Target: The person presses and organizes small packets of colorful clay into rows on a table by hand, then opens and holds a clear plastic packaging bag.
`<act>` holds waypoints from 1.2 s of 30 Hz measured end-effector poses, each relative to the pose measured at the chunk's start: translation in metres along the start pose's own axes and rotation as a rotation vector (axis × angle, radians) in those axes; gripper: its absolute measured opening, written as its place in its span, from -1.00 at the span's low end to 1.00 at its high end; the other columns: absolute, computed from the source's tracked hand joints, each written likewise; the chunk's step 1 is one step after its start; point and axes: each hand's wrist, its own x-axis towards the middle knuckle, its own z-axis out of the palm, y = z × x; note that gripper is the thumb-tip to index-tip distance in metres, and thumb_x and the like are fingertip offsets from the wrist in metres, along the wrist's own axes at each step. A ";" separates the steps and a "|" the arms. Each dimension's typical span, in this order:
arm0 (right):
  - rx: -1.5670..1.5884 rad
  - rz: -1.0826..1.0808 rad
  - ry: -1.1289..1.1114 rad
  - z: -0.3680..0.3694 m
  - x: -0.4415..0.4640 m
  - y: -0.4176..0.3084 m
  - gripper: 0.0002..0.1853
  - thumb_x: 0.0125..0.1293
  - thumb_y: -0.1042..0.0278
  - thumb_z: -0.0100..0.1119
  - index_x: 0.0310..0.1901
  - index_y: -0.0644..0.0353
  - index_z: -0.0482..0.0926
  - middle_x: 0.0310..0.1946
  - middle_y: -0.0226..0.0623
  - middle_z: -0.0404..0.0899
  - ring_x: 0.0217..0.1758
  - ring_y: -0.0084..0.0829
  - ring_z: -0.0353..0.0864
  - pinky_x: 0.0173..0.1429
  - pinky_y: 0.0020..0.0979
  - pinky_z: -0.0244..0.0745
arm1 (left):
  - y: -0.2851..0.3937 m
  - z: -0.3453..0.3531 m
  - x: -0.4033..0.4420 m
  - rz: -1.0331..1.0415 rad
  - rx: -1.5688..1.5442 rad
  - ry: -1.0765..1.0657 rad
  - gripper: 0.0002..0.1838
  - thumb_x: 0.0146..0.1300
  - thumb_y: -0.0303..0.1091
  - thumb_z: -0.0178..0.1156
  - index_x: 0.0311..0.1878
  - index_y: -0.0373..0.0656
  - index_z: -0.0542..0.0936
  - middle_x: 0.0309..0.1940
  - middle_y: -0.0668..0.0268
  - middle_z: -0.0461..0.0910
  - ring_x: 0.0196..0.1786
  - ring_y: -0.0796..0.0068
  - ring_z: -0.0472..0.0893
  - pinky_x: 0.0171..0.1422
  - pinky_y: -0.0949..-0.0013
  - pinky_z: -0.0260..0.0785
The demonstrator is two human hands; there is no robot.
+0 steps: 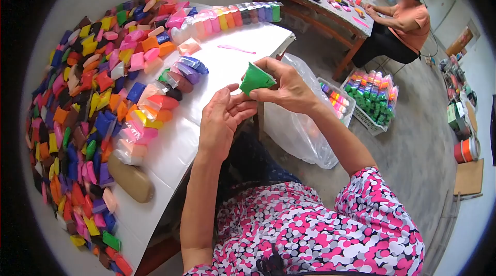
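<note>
My right hand [290,88] is closed on a small green packet [256,78], held up above the front edge of the white-covered table [178,147]. Just below and to the left of it, my left hand [223,115] is turned palm up with its fingers stretched out. Its fingertips come close to the packet's lower edge; whether they touch it I cannot tell. On the table near my hands lie a thin pink plastic tool [236,48], a few purple and blue packets [191,69] and a long row of wrapped packets in many colours [227,20].
A big heap of coloured packets [82,116] covers the table's left side, beside a tan oblong block [130,177]. A clear plastic bag [299,126] hangs at the right edge. Baskets of packets [369,97] stand on the floor. A person [411,23] sits at another table [330,4].
</note>
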 end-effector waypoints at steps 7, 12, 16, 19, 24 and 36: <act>-0.197 -0.029 -0.046 0.009 0.005 -0.016 -0.57 0.13 0.32 0.37 -0.03 0.37 0.48 -0.26 -0.14 0.58 -0.21 -0.44 0.61 -0.14 -0.40 0.50 | 0.005 -0.016 0.019 0.044 0.097 0.090 -0.75 0.43 -0.29 0.12 -0.03 -0.32 0.52 -0.22 0.24 0.63 -0.21 0.53 0.65 -0.11 0.47 0.56; -0.401 -0.244 0.008 0.017 0.005 -0.006 -0.64 0.17 0.32 0.30 -0.08 0.35 0.49 -0.26 -0.04 0.53 -0.22 -0.09 0.61 -0.13 -0.23 0.49 | 0.004 -0.016 0.023 0.027 0.141 0.168 -0.85 0.28 -0.47 0.25 -0.13 -0.30 0.57 -0.27 0.30 0.63 -0.28 0.60 0.63 -0.23 0.54 0.54; -0.417 -0.257 0.018 0.022 0.011 -0.005 -0.67 0.17 0.32 0.27 -0.11 0.35 0.49 -0.25 -0.04 0.51 -0.19 -0.05 0.59 -0.11 -0.18 0.48 | 0.004 -0.018 0.028 0.071 0.148 0.201 -0.84 0.24 -0.53 0.26 -0.12 -0.32 0.56 -0.28 0.29 0.63 -0.29 0.57 0.62 -0.21 0.52 0.53; -0.427 -0.243 0.032 0.022 0.017 -0.007 -0.67 0.17 0.31 0.27 -0.13 0.36 0.50 -0.25 -0.02 0.52 -0.20 -0.04 0.60 -0.12 -0.17 0.48 | 0.005 -0.018 0.034 0.141 0.173 0.231 -0.83 0.25 -0.56 0.23 -0.10 -0.33 0.55 -0.26 0.26 0.62 -0.27 0.54 0.62 -0.15 0.49 0.52; -0.429 -0.253 0.107 0.021 0.043 -0.010 -0.72 0.16 0.32 0.23 -0.20 0.37 0.51 -0.31 0.03 0.54 -0.24 0.02 0.61 -0.12 -0.11 0.47 | 0.011 -0.010 0.027 0.325 0.353 0.400 -0.83 0.30 -0.57 0.13 -0.05 -0.32 0.54 -0.20 0.25 0.62 -0.19 0.50 0.61 -0.02 0.45 0.50; -0.560 -0.088 -0.132 0.036 0.148 0.071 -0.46 0.08 0.29 0.23 0.13 0.28 0.44 -0.07 0.00 0.57 -0.14 -0.12 0.62 0.04 -0.24 0.52 | 0.087 -0.018 -0.031 0.567 0.616 0.435 -0.86 0.39 -0.48 0.07 -0.08 -0.24 0.60 -0.13 0.35 0.62 -0.15 0.65 0.55 -0.04 0.49 0.43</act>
